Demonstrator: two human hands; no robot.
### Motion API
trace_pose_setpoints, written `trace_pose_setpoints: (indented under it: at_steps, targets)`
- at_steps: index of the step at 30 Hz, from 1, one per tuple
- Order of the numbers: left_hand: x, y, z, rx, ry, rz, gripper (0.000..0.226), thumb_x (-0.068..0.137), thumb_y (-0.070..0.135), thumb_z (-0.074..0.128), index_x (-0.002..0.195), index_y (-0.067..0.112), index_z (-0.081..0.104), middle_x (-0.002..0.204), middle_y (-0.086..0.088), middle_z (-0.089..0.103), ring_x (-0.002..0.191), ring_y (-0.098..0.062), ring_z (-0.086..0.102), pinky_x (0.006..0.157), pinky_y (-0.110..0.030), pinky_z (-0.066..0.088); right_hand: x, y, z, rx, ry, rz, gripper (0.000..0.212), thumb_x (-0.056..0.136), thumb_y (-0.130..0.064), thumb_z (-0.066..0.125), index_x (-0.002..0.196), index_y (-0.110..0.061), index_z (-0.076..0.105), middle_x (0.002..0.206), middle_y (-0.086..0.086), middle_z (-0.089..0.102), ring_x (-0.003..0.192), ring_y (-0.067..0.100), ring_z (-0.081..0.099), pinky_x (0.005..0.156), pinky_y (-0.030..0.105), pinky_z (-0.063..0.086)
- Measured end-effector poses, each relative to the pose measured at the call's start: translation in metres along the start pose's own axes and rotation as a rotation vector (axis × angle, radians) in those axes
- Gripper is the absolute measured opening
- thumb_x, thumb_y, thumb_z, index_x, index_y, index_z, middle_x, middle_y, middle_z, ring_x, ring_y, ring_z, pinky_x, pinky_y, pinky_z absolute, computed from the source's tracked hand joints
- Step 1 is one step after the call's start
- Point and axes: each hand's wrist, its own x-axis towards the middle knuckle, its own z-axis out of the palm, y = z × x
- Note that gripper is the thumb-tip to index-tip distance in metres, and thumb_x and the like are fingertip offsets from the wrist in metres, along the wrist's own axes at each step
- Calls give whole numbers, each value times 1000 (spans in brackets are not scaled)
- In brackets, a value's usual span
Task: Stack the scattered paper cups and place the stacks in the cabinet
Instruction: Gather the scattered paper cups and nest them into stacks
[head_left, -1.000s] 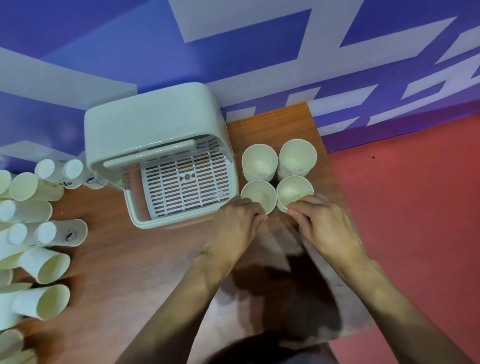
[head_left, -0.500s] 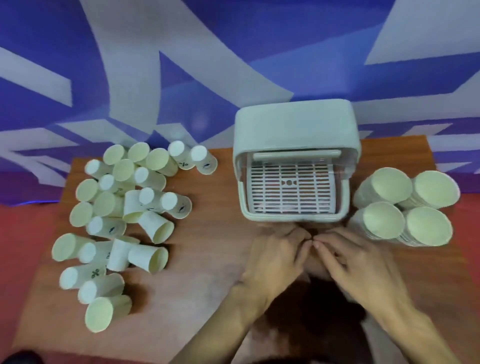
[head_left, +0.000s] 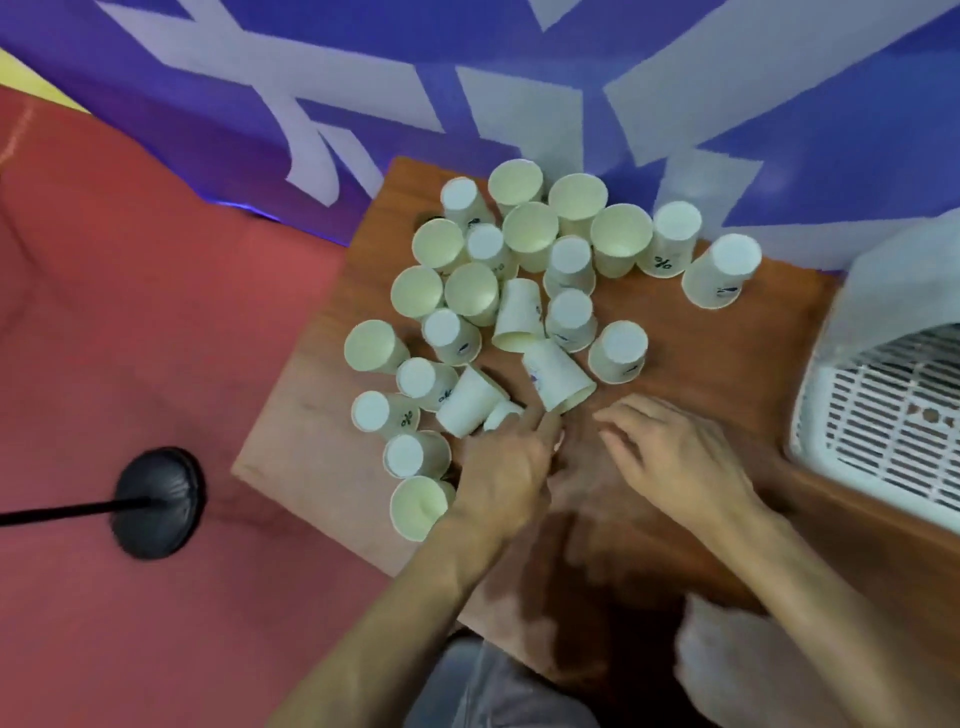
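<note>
Several loose paper cups (head_left: 530, 244) lie scattered on the left half of the wooden table (head_left: 737, 364), some upright, some upside down, some on their sides. My left hand (head_left: 506, 467) reaches among the nearest ones, its fingertips beside a tipped cup (head_left: 558, 382) and a small upturned cup (head_left: 501, 414); it holds nothing that I can see. My right hand (head_left: 670, 452) hovers just to the right, fingers spread and loose, empty. The white cabinet (head_left: 893, 415) with its slatted rack shows at the right edge, open.
A black round stand base (head_left: 158, 501) with a pole sits on the red floor to the left of the table. A blue and white wall runs behind. The image is motion-blurred.
The view has swung left from the cabinet and the cup stacks to the scattered cups. Both hands have moved left with it and now reach the nearest loose cups.
</note>
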Motion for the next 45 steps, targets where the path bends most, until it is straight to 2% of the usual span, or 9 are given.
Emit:
trace_pose_setpoints:
  at_steps: [3, 7, 10, 16, 25, 28, 32, 39, 45]
  targets:
    - [2, -28, 6, 97, -40, 237, 44, 84, 17, 29, 121, 12, 53, 120, -8, 53, 104, -29, 51, 73, -44, 50, 28, -13, 20, -16, -152, 110, 16, 95, -36, 62, 107, -29, 69, 97, -8, 73, 90, 21, 71, 68, 35, 55]
    - [21, -55, 17, 224, -36, 497, 51, 92, 25, 20, 114, 20, 65, 121, -5, 57, 107, -24, 51, 76, -36, 46, 53, -14, 44, 328, -224, 506, 33, 92, -55, 57, 89, -27, 73, 85, -10, 76, 77, 13, 72, 75, 44, 59]
    - [36, -64, 20, 351, -89, 612, 37, 93, 29, 36, 106, 29, 70, 123, 1, 57, 112, -20, 47, 76, -31, 46, 69, -15, 54, 427, -239, 656, 40, 94, -49, 58, 78, -15, 73, 72, -2, 75, 59, 12, 70, 71, 44, 60]
    - [51, -57, 11, 336, -88, 613, 45, 83, 20, 31, 105, 23, 70, 113, 0, 61, 102, -20, 58, 71, -30, 47, 79, -21, 59, 823, -72, 931, 21, 92, -34, 68, 83, -17, 75, 84, 2, 78, 55, 12, 62, 40, 15, 34]
    - [41, -38, -14, 311, -104, 511, 19, 68, 15, 77, 85, 17, 70, 117, -10, 57, 102, -29, 59, 60, -33, 47, 42, -28, 11, 848, -57, 870, 17, 94, -35, 64, 91, -21, 74, 82, -5, 75, 55, 2, 62, 53, 20, 41]
    - [29, -24, -29, 354, -142, 525, 13, 67, 19, 74, 79, 23, 73, 117, -5, 58, 105, -26, 58, 65, -31, 45, 19, -25, 0, 840, -30, 857, 17, 94, -33, 66, 90, -19, 75, 63, -9, 65, 48, 0, 58, 47, 12, 37]
    - [22, 0, -31, 415, -234, 523, 24, 88, 15, 56, 109, 17, 68, 143, -5, 36, 119, -27, 45, 85, -39, 40, -21, -13, -15, 824, -1, 870, 15, 94, -32, 67, 92, -19, 74, 63, -4, 65, 50, 1, 58, 55, 19, 42]
    - [25, 98, -41, 435, -148, 639, 19, 92, 24, 58, 110, 24, 61, 103, 1, 64, 90, -24, 64, 59, -29, 29, -131, 38, -76, 760, 488, 795, 10, 91, -23, 72, 88, -33, 70, 79, -12, 73, 68, 10, 67, 66, 34, 52]
    - [27, 234, -48, 174, 156, 877, 16, 78, 38, 76, 77, 26, 66, 73, 6, 62, 67, -18, 63, 59, -30, 45, -243, 89, -132, 419, 808, 811, 7, 94, -23, 69, 93, -30, 71, 84, -12, 70, 75, 8, 65, 63, 16, 46]
